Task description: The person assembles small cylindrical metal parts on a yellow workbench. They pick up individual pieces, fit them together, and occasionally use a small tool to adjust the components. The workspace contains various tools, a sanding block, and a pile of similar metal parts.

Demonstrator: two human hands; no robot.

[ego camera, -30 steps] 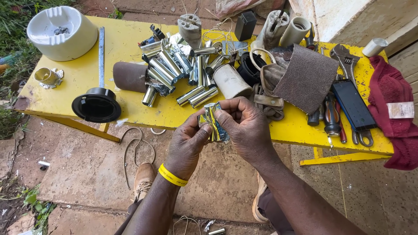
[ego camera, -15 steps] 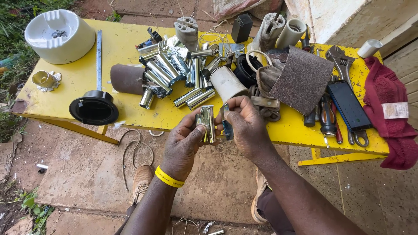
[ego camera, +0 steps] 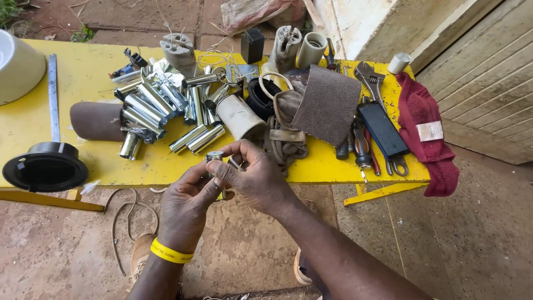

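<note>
A small chrome tube (ego camera: 214, 158) is held between both hands just in front of the near edge of the yellow table (ego camera: 83, 78), above the paved ground.

Left hand (ego camera: 186, 203): curled from below, fingers closed on the lower part of the tube; a yellow wristband (ego camera: 170, 254) is worn at the wrist.

Right hand (ego camera: 252, 178): closed from the right side, thumb and forefinger pinched at the tube's upper end. Both hands are in contact with it, so neither is the nearer; the palms are turned inward and little gap is left between them.

Long axis: roughly upright, slightly tilted, with the open top end seen above the fingertips. The lower end is hidden by the fingers, so its full length cannot be told.

Surroundings noted: a heap of like chrome tubes (ego camera: 161, 111) lies on the table, directly beyond the hands and slightly left. A white cylinder (ego camera: 240, 117) lies just behind the right hand. A sheet of sandpaper (ego camera: 327, 103) is draped to the right, with a red cloth (ego camera: 425, 128) at the far right edge and a black round fitting (ego camera: 45, 166) at the left.
</note>
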